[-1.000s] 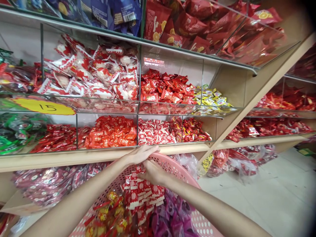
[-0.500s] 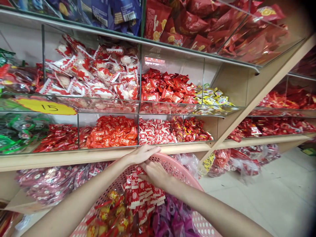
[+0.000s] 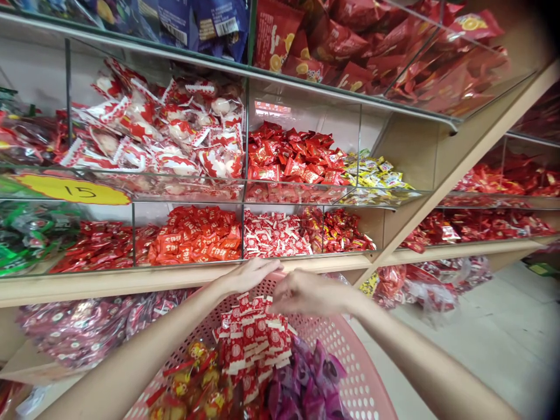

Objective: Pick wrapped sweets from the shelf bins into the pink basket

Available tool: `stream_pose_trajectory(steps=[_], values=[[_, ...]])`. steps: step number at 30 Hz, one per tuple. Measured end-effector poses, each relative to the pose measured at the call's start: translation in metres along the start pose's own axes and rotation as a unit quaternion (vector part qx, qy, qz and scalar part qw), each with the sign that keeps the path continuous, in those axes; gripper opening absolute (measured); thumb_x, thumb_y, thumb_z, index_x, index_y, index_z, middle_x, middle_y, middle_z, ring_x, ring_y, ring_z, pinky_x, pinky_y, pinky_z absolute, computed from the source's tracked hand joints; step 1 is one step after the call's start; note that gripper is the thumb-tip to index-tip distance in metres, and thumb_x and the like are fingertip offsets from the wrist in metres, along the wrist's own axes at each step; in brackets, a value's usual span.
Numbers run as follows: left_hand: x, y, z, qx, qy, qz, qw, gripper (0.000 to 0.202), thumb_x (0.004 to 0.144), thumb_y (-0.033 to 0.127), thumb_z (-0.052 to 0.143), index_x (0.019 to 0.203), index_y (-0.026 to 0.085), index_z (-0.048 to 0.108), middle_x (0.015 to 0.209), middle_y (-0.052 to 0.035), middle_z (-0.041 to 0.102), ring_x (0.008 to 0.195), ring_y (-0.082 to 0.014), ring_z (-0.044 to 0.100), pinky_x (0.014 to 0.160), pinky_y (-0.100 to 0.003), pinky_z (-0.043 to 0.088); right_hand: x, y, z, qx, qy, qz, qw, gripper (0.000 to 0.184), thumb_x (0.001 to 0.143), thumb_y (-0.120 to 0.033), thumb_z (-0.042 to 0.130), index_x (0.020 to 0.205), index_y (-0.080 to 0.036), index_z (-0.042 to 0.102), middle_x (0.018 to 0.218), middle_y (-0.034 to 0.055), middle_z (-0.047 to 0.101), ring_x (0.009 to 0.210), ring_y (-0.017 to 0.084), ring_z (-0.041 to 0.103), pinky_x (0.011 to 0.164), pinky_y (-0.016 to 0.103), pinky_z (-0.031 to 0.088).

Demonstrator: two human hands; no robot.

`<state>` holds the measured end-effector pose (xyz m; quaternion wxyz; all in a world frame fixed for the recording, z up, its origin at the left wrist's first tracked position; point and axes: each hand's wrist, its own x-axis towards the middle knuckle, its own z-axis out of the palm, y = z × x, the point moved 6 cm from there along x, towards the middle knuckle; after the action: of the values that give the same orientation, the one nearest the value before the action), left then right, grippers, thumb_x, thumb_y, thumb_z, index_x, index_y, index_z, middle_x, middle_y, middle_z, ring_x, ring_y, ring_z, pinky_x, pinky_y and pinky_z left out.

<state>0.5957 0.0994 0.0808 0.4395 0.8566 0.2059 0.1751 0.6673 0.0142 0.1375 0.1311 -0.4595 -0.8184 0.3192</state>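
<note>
A pink perforated basket (image 3: 352, 357) is held up against the wooden shelf edge (image 3: 131, 281). My left hand (image 3: 248, 275) grips its far rim. In it lie a heap of red-and-white wrapped candies (image 3: 250, 340), purple wrapped candies (image 3: 307, 386) and yellow-and-red ones (image 3: 198, 380). My right hand (image 3: 308, 293) hovers just above the top of the red-and-white heap with its fingers curled toward it; whether it holds any candy is hidden. Directly behind the hands, a glass bin (image 3: 273, 234) holds the same red-and-white candies.
Glass-fronted bins of red, orange, green and yellow candies fill the shelves, with a yellow "15" price tag (image 3: 72, 189) at left. Bagged sweets (image 3: 83, 326) lie under the shelf. A slanted wooden upright (image 3: 455, 163) divides the shelving. Tiled floor (image 3: 494, 338) lies at right.
My right hand has lifted out of the red-and-white heap in the basket and moved up and right, toward the rim. My left hand has stayed on the rim.
</note>
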Motion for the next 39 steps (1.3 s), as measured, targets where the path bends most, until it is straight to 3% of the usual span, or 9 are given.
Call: stream_pose_trajectory(steps=[2,6,8,11,22,27,31,34,39], values=[[0.000,-0.001,0.001,0.001,-0.001,-0.002,1.000,0.052,0.094,0.052,0.031,0.107,0.018,0.068,0.109,-0.0032,0.069,0.101,-0.0214,0.062,0.093,-0.033,0.042,0.006,0.016,-0.029,0.046,0.032,0.002,0.998,0.028,0.084,-0.038,0.054,0.075,-0.015,0.069,0.060,-0.0022,0.061,0.049,0.009,0.050,0.047,0.021,0.041],[-0.001,-0.004,-0.001,0.003,0.011,-0.018,1.000,0.053,0.094,0.052,0.031,0.111,0.016,0.066,0.114,-0.0067,0.067,0.107,-0.0219,0.059,0.097,-0.035,0.039,0.031,0.071,-0.077,0.009,0.240,0.101,0.965,0.024,0.083,-0.032,0.053,0.078,-0.013,0.067,0.067,0.0009,0.065,0.054,0.010,0.055,0.052,0.021,0.044],[-0.001,-0.002,0.000,0.007,0.006,-0.015,1.000,0.053,0.094,0.052,0.030,0.109,0.016,0.066,0.112,-0.0064,0.068,0.106,-0.0219,0.059,0.096,-0.035,0.040,0.045,0.093,-0.083,-0.050,0.292,0.149,0.943,0.016,0.081,-0.024,0.056,0.078,-0.013,0.068,0.070,0.0028,0.068,0.063,0.013,0.060,0.061,0.023,0.046],[-0.002,0.000,0.000,0.019,0.002,-0.015,1.000,0.054,0.094,0.052,0.029,0.105,0.016,0.068,0.108,-0.0045,0.069,0.101,-0.0217,0.061,0.093,-0.033,0.041,0.064,0.109,-0.076,-0.085,0.304,0.172,0.933,0.010,0.075,-0.016,0.061,0.078,-0.015,0.070,0.079,0.0049,0.070,0.079,0.017,0.063,0.072,0.024,0.045],[0.000,-0.002,0.001,0.018,0.003,-0.009,1.000,0.054,0.092,0.054,0.031,0.097,0.015,0.069,0.096,-0.0026,0.069,0.094,-0.0229,0.059,0.085,-0.030,0.043,0.076,0.120,-0.064,-0.090,0.312,0.231,0.917,0.012,0.073,-0.016,0.060,0.078,-0.019,0.070,0.079,0.0048,0.070,0.081,0.018,0.064,0.072,0.025,0.045],[0.000,0.000,0.000,0.025,0.000,-0.007,1.000,0.053,0.092,0.053,0.032,0.095,0.016,0.069,0.096,-0.0025,0.069,0.093,-0.0226,0.060,0.083,-0.030,0.043,0.072,0.118,-0.065,-0.068,0.350,0.222,0.907,0.013,0.077,-0.019,0.056,0.073,-0.019,0.068,0.076,0.0047,0.070,0.078,0.018,0.063,0.072,0.026,0.044],[0.000,-0.001,0.000,0.027,0.002,-0.007,1.000,0.051,0.092,0.052,0.032,0.098,0.016,0.069,0.096,-0.0026,0.069,0.092,-0.0227,0.059,0.082,-0.029,0.043,0.057,0.110,-0.069,-0.050,0.400,0.202,0.893,0.017,0.083,-0.022,0.050,0.081,-0.018,0.066,0.082,0.0058,0.069,0.077,0.017,0.063,0.070,0.025,0.044],[0.000,0.001,0.001,0.024,0.000,-0.005,1.000,0.052,0.092,0.052,0.032,0.098,0.015,0.068,0.095,-0.0026,0.069,0.090,-0.0219,0.059,0.081,-0.029,0.043,0.036,0.101,-0.067,-0.002,0.446,0.149,0.883,0.020,0.086,-0.030,0.046,0.086,-0.017,0.061,0.077,0.0040,0.066,0.065,0.015,0.061,0.062,0.024,0.045],[-0.001,0.006,0.002,0.019,-0.001,-0.005,1.000,0.051,0.091,0.052,0.034,0.091,0.014,0.067,0.086,-0.0025,0.067,0.084,-0.0202,0.058,0.076,-0.028,0.043,0.004,0.086,-0.049,0.213,0.487,0.007,0.847,0.026,0.081,-0.044,0.056,0.083,-0.018,0.055,0.060,-0.0031,0.056,0.044,0.010,0.048,0.043,0.022,0.037]])
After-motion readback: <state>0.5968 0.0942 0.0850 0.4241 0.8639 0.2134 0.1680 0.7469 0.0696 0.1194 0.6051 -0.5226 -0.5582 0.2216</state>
